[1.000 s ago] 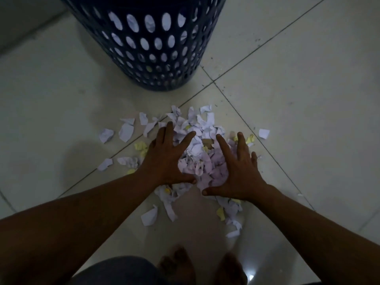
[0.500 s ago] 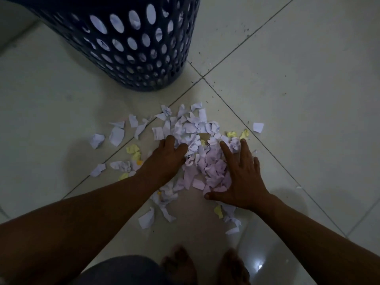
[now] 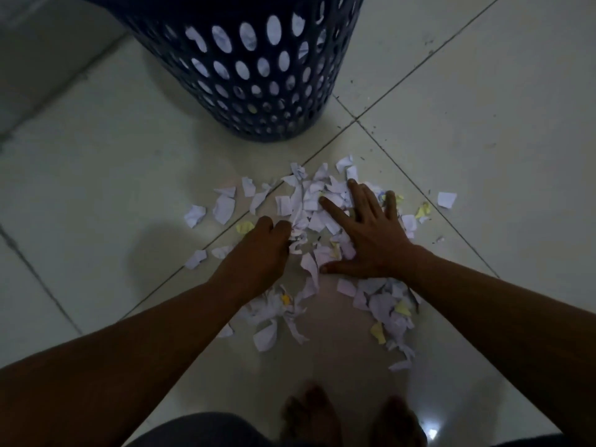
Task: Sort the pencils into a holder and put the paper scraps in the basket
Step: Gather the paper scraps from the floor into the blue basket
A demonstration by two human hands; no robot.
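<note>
A heap of torn white and yellow paper scraps lies on the pale tiled floor in front of me. My left hand sits at the heap's left edge with its fingers curled into the scraps. Flat on top of the heap, my right hand presses down with fingers spread and straight. A dark blue perforated basket stands just beyond the heap, with white paper showing through its holes. No pencils or holder are in view.
Loose scraps lie apart at the right and more scraps at the left. Another cluster of scraps sits under my right forearm. My bare feet are at the bottom edge.
My left hand's fingers have curled in at the heap's left side. My right hand has slid forward over the scraps with its fingers spread wider. The view has shifted so the basket sits more central.
</note>
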